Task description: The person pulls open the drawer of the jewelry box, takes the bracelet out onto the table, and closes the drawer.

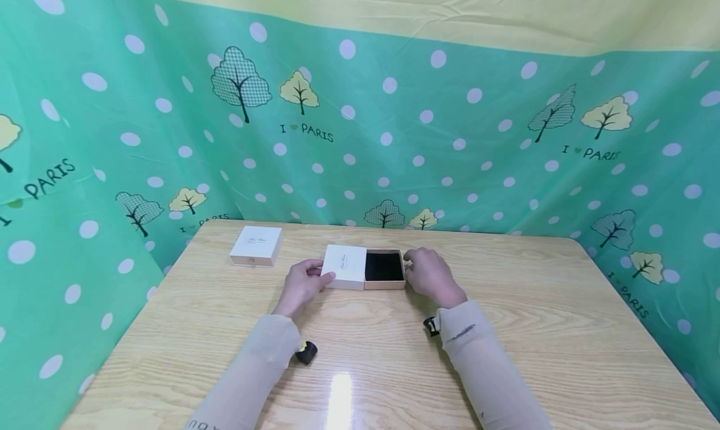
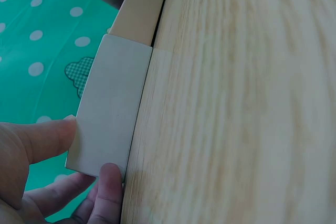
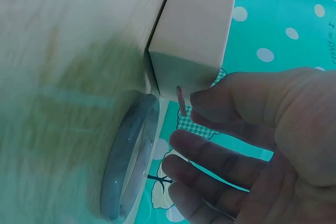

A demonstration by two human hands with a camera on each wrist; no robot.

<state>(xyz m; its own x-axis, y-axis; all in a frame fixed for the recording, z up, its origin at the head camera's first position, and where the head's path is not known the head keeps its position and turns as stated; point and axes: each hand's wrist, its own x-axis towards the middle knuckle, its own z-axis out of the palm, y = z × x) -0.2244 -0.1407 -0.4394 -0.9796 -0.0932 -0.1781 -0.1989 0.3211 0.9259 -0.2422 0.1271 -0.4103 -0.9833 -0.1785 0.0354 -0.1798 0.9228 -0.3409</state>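
A white box sleeve (image 1: 345, 267) with small dark lettering stands on the table, its beige drawer (image 1: 385, 285) slid out to the right, showing a black interior (image 1: 384, 266). My left hand (image 1: 300, 286) grips the sleeve at its left end. In the left wrist view the thumb (image 2: 50, 137) lies on the top edge and a finger (image 2: 109, 195) on the end. My right hand (image 1: 432, 275) is at the drawer's right end, fingers loosely bent. In the right wrist view a small pull tab (image 3: 181, 102) sticks out beside the thumb tip, its end showing free of the fingers.
A pale grey bangle (image 3: 127, 163) sits on the table beneath my right hand; the head view does not show it. A second white box (image 1: 257, 244) stands shut at the back left. Behind the wooden table (image 1: 360, 330) hangs a green dotted curtain (image 1: 394, 136).
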